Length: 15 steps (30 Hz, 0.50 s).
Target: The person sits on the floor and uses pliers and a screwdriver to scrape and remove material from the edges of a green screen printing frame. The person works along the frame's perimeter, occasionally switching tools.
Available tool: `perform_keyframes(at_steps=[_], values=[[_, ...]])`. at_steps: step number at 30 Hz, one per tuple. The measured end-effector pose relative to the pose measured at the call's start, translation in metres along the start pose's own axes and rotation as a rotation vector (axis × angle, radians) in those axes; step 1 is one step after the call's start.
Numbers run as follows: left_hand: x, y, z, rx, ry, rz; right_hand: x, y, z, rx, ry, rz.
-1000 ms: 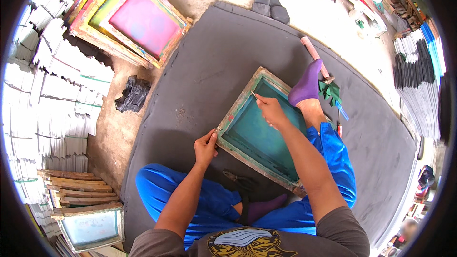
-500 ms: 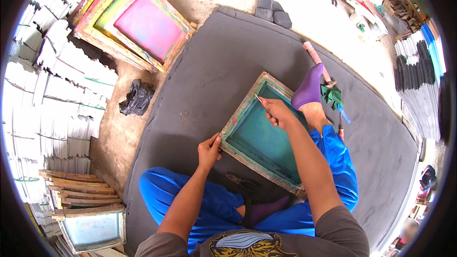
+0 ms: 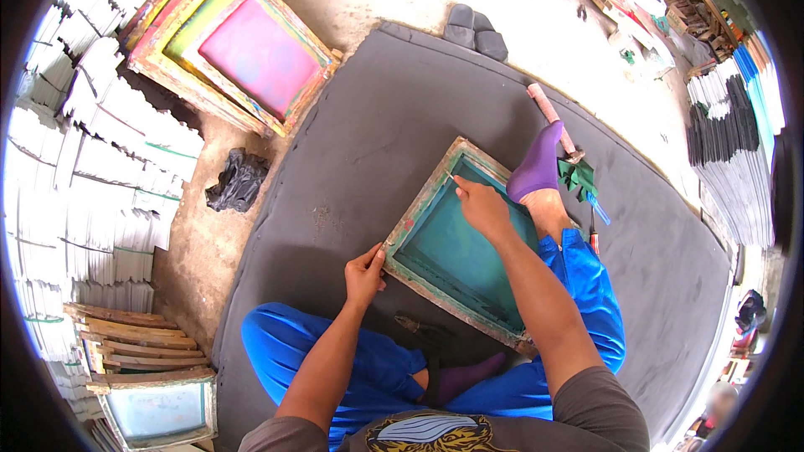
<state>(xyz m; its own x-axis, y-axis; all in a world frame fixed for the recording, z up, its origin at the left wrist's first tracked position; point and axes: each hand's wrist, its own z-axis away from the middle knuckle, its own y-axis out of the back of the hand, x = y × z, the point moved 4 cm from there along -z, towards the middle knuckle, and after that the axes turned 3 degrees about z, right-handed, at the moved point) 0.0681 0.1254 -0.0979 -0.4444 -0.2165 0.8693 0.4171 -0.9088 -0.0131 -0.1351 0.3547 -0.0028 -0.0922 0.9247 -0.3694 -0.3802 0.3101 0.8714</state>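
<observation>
A wooden screen-printing frame point(image 3: 456, 309) with teal mesh lies tilted across the dark mat, between my legs. At its left corner my left hand point(image 3: 363, 278) pinches the rim, thumb against the forefinger. Over the far part of the mesh is my right hand point(image 3: 484, 208), closed on a thin, pale-tipped tool point(image 3: 452, 175). Only the tip shows, near the inner side of the far left rim; its kind is hidden by the fingers. My foot in a purple sock point(image 3: 536, 169) rests beside the frame's right side.
A hammer with a pink handle point(image 3: 544, 105) and green scraps point(image 3: 578, 177) lie beyond my foot. Pliers-like metal point(image 3: 412, 323) lies near my leg. Colourful frames point(image 3: 260, 59) lean at the far left, by paper stacks point(image 3: 126, 176). Dark slippers point(image 3: 475, 32) sit past the mat point(image 3: 352, 134).
My right hand has turned, its back now facing up and the tool mostly hidden. My left hand stays on the corner. The whole view has shifted slightly.
</observation>
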Motion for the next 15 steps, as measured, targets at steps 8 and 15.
perform_keyframes(at_steps=[8,15], values=[[0.004,0.001,0.002,-0.002,0.006,0.006,-0.008,0.005,0.005,0.008,-0.012,0.021],[0.004,-0.001,0.004,0.0,-0.013,0.02,-0.029,0.007,-0.005,-0.08,0.005,0.304]])
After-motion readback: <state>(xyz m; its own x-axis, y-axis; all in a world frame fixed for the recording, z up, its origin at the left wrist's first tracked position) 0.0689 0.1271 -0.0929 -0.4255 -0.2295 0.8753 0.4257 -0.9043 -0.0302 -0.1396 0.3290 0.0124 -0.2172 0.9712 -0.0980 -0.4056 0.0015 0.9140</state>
